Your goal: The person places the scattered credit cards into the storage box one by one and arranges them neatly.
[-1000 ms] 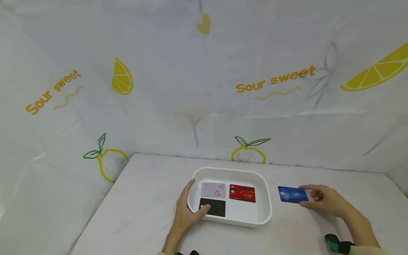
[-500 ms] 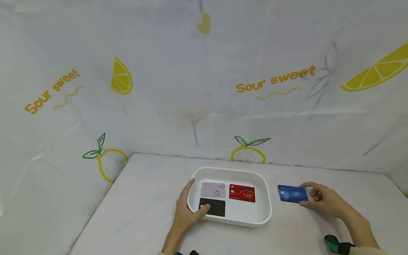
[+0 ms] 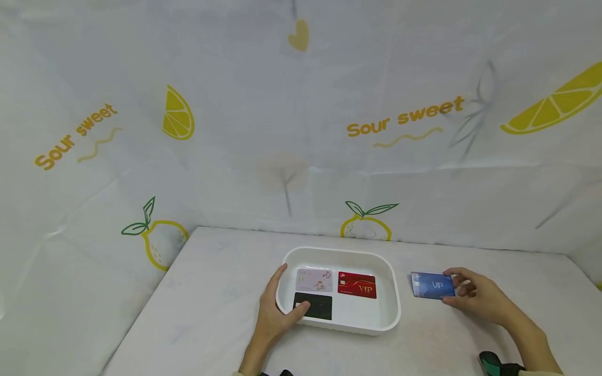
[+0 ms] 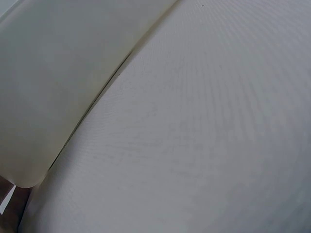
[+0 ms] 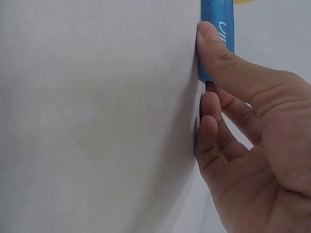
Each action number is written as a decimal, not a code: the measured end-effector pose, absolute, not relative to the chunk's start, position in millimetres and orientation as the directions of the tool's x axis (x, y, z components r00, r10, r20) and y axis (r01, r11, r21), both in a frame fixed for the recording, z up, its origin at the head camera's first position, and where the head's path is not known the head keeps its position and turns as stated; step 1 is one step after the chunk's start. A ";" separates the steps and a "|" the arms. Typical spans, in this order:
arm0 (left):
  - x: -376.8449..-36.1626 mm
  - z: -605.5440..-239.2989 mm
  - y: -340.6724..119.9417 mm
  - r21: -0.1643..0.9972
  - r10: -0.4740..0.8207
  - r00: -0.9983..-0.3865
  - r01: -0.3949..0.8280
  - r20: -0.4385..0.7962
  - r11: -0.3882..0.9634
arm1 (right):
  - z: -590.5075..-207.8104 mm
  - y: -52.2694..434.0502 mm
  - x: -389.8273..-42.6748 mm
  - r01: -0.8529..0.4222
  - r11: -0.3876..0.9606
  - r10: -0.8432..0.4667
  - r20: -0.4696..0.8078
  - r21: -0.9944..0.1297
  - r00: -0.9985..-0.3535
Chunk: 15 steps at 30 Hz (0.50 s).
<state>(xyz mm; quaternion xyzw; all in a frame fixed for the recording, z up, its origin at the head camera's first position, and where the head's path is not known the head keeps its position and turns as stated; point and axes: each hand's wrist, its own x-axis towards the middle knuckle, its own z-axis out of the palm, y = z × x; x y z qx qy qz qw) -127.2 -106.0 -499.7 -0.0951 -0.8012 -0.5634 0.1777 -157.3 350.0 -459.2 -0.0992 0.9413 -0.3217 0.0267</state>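
Head view shows the right hand [image 3: 484,298] pinching one short end of a blue VIP card [image 3: 431,285], which sits tilted up off the bench [image 3: 211,308], just right of the white tray [image 3: 392,316] and apart from its rim. Right wrist view confirms the grip: the thumb [image 5: 218,53] presses on the card's face [image 5: 217,19] with the other fingers curled behind it, so the hold is a thin pinch at the edge only.

Across the tray, the left hand [image 3: 277,313] grips the near left corner of the rim, fingers outside and the thumb hooked over the wall toward a black card [image 3: 313,306]. A pale floral card [image 3: 314,280] and a red VIP card [image 3: 357,285] lie flat side by side behind the black one. Left wrist view gives only the tray wall [image 4: 58,97] and cloth.

Risks, as a judgement: a smooth card held by so little edge could swivel or slip from the fingers. Its free end could catch the tray's raised rim and flick loose. If the left hand's hold eased, a knock on the light tray might slide it and disturb the three cards inside.
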 end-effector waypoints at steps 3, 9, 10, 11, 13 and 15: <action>-127.3 -500.4 -106.1 0.866 -0.047 -0.917 0.355 0.395 0.354 | -458.7 350.1 -158.0 -0.161 0.778 -0.199 0.004 -0.608 -0.980; -127.2 -500.8 -106.0 0.869 -0.050 -0.920 0.349 0.390 0.350 | -458.8 352.7 -160.7 -0.126 0.794 -0.195 -0.053 -0.594 -0.979; -127.2 -500.7 -105.9 0.869 -0.050 -0.919 0.350 0.390 0.349 | -458.8 353.4 -161.1 -0.120 0.793 -0.195 -0.063 -0.597 -0.979; -127.2 -500.5 -105.9 0.870 -0.050 -0.919 0.351 0.390 0.347 | -458.6 354.0 -161.3 -0.113 0.790 -0.197 -0.075 -0.603 -0.978; -126.9 -500.1 -105.9 0.870 -0.050 -0.918 0.354 0.393 0.343 | -458.0 355.1 -161.6 -0.102 0.783 -0.203 -0.097 -0.613 -0.974; -126.7 -499.9 -106.2 0.869 -0.052 -0.916 0.357 0.397 0.344 | -457.2 355.3 -162.5 -0.088 0.779 -0.205 -0.121 -0.620 -0.971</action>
